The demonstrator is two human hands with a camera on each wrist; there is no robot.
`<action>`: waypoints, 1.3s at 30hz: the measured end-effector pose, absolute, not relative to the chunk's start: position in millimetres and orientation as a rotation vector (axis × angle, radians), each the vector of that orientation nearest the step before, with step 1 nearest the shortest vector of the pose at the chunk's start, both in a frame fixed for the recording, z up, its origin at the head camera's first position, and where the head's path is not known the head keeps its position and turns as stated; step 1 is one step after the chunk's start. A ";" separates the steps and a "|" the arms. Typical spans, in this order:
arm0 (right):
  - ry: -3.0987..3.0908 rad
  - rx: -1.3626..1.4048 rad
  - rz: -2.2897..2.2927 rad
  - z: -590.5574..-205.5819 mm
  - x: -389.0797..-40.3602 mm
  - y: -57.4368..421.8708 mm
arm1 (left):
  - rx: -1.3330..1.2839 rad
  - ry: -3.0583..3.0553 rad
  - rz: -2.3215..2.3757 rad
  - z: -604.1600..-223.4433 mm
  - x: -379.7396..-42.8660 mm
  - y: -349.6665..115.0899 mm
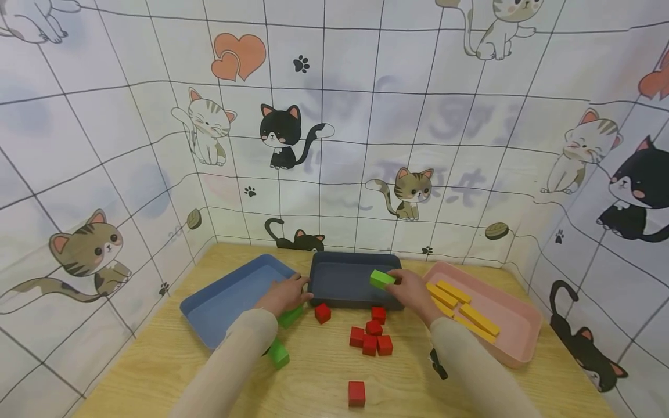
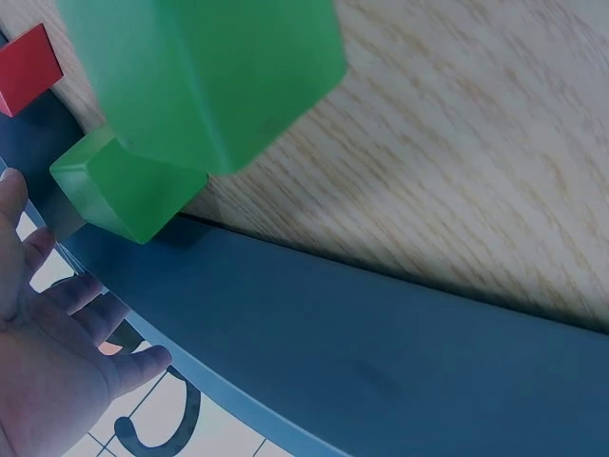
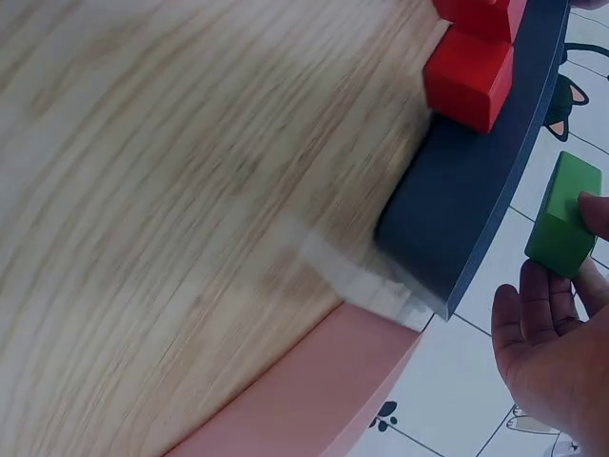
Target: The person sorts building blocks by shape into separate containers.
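My right hand pinches a bright green block between thumb and fingers, over the right part of a dark navy tray. The same block shows in the right wrist view, with my other fingers spread below it. At the dark tray's left end is my left hand, beside the blue tray, with relaxed fingers and nothing in them. Two more green blocks lie on the table: one just below my left hand, the other nearer, partly behind my left sleeve.
Several red cubes cluster before the dark tray; one cube sits left of them, another nearer me. A pink tray on the right holds several yellow sticks. A small black object lies beside my right sleeve.
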State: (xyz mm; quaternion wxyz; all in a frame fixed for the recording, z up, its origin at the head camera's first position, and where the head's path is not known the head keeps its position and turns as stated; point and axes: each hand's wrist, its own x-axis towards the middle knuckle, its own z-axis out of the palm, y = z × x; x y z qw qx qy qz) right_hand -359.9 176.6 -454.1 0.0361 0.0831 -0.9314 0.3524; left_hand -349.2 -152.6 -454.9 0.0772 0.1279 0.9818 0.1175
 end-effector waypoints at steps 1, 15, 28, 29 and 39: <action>-2.857 0.253 1.073 -454.0 -361.1 173.9 | 0.383 2.941 0.353 -454.8 -349.1 -152.0; -2.824 0.250 1.028 -461.3 -370.8 144.9 | 0.363 2.928 0.354 -455.4 -350.6 -148.9; -2.803 0.341 1.041 -462.2 -365.3 136.0 | 0.376 2.928 0.371 -455.2 -353.5 -148.8; -2.798 0.338 1.045 -462.1 -364.7 136.1 | 0.380 2.926 0.372 -454.3 -353.3 -148.8; -2.797 0.318 1.093 -456.5 -356.8 131.2 | 0.449 2.945 0.353 -454.7 -356.7 -154.6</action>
